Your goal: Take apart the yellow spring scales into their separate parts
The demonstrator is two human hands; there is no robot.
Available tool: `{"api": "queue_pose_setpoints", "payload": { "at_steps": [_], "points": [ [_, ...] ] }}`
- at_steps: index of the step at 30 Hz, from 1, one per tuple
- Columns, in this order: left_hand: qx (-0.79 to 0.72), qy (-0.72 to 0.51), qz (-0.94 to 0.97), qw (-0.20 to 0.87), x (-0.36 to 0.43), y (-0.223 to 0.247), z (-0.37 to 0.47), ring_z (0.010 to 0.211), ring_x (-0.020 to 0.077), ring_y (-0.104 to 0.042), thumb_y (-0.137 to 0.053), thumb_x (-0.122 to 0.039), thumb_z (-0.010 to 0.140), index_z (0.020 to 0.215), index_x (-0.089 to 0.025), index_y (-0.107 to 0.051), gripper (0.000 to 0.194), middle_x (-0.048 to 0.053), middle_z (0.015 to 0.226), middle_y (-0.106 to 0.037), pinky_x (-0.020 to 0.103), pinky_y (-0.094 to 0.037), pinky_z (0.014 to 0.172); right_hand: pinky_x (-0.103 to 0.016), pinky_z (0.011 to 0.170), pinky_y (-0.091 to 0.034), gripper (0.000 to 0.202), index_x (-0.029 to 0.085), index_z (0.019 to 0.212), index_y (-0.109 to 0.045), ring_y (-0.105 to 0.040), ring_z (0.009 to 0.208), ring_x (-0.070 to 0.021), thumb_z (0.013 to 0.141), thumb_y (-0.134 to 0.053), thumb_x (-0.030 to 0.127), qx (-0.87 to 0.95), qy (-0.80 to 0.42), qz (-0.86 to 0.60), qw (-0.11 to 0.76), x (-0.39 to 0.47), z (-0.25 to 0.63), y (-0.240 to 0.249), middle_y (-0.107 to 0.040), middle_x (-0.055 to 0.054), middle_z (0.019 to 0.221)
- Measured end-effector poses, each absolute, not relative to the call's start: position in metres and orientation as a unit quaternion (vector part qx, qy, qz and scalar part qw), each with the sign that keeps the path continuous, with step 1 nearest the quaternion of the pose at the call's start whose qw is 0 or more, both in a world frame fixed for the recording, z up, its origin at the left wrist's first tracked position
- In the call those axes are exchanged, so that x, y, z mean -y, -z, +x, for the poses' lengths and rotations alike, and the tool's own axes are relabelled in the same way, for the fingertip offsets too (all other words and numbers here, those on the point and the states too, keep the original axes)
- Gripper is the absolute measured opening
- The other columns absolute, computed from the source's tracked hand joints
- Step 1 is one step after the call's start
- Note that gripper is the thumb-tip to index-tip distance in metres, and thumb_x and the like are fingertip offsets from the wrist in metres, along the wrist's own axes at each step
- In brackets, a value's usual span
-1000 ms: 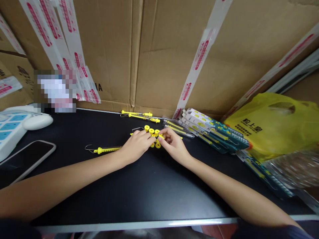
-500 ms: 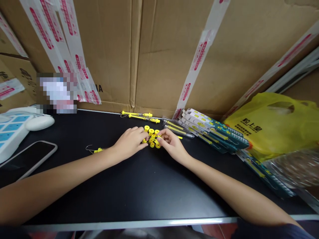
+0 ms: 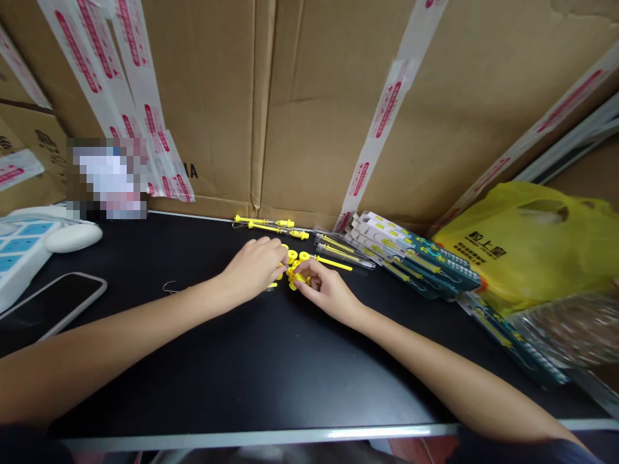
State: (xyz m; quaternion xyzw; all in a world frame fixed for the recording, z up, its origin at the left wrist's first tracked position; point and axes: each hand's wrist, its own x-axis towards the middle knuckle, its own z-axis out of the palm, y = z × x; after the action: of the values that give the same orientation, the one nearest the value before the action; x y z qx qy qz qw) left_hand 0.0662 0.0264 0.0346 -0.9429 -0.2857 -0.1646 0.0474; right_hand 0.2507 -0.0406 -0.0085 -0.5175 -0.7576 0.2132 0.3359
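Note:
My left hand (image 3: 256, 267) rests palm down at the pile of small yellow plastic caps (image 3: 293, 256), its fingers bent together. What they hold, if anything, is hidden; a yellow piece (image 3: 272, 285) shows just under the thumb. My right hand (image 3: 327, 290) pinches a small yellow plastic piece (image 3: 300, 278) between thumb and forefinger at the right side of the pile. Behind the right fingers lies a yellow rod (image 3: 333, 262). A bent wire hook (image 3: 169, 287) sticks out past my left forearm.
Two yellow rods with wire hooks (image 3: 278, 230) lie at the back by the cardboard (image 3: 309, 116). Packaged rods on cards (image 3: 411, 251) are stacked to the right, beside a yellow bag (image 3: 532, 238). A phone (image 3: 53, 309) and a power strip (image 3: 24, 251) lie left.
My right hand has shifted slightly left and down with the yellow piece in its pinch. My left hand has moved a little over the pile, and its forearm covers more of the hooked piece.

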Motion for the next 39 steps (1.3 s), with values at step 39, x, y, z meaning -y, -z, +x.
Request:
{"api": "queue_pose_setpoints", "payload": {
  "at_steps": [39],
  "points": [
    [0.34,0.074,-0.929,-0.124,-0.064,-0.045,0.013,0.064,0.0108,-0.055,-0.057,-0.026,0.077,0.085,-0.022,-0.061,0.01,-0.003,0.075,-0.064,0.021,-0.029,0.053,-0.022,0.058,-0.036,0.01,0.019,0.091,-0.05,-0.047,0.061,-0.0101,0.083,-0.054,0.024,0.816,-0.037,-0.482,0.315,0.004,0.221,-0.019,-0.058,-0.001,0.086]
  ]
}}
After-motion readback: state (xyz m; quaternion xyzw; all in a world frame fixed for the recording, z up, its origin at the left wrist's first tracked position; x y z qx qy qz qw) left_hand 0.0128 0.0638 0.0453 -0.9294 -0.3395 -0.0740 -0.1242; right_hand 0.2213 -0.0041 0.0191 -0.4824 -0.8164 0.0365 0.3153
